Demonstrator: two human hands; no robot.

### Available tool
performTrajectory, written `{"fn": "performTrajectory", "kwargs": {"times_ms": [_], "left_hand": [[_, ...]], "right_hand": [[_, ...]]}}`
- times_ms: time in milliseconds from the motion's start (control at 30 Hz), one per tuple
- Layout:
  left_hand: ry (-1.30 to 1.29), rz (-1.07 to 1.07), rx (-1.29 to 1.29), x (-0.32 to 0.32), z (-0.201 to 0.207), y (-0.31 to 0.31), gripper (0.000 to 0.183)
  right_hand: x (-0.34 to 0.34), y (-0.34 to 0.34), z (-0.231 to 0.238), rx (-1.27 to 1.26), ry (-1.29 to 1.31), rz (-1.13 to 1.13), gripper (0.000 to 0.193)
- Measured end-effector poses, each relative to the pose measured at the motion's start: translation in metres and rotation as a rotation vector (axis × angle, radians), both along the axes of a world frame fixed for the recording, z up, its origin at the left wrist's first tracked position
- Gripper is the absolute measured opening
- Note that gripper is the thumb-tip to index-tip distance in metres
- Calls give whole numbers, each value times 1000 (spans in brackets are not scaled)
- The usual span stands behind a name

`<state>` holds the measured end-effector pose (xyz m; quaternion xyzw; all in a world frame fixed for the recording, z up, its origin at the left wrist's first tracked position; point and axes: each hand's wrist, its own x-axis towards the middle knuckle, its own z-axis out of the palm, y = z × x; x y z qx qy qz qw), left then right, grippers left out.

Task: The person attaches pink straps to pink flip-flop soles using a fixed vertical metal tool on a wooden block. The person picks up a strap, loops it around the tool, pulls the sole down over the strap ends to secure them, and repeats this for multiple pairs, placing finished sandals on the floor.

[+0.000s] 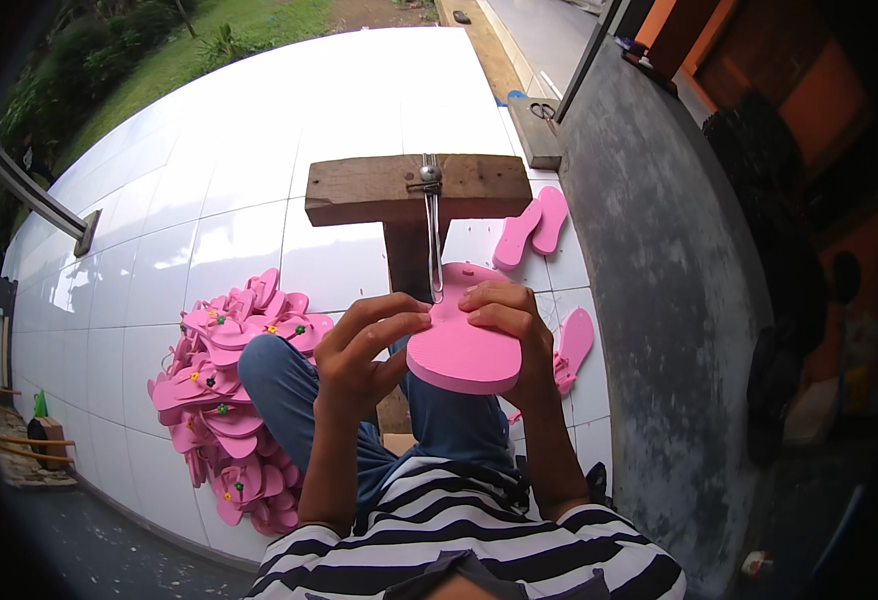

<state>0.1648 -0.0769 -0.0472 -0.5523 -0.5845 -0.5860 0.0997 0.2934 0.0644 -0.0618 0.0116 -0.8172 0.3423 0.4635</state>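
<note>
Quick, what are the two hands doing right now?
Left hand: closed on the edge of the pink foam sandal sole.
Right hand: closed on the same sole, fingers on top.

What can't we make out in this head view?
- Underside of the pink foam sole: faces away from the camera.
- Lower tip of the metal tool: hidden behind the sole's edge and the fingers of the right hand.
- Left hand palm: turned away.
- Wooden stand base: covered by hands and knees.
- Pile of pink sandals: partly behind the knee.
- Dark objects at right: too shadowed.
</note>
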Motion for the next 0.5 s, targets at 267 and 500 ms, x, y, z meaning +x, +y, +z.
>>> {"fn": "performTrajectory", "kwargs": {"times_ms": [267, 500], "left_hand": [[7, 17, 6, -9, 9, 5, 31], [-522, -32, -155, -2, 40, 17, 16]], "right_hand": [[-8, 3, 12, -114, -72, 28, 34], [-6, -12, 17, -326, -270, -167, 53]]}}
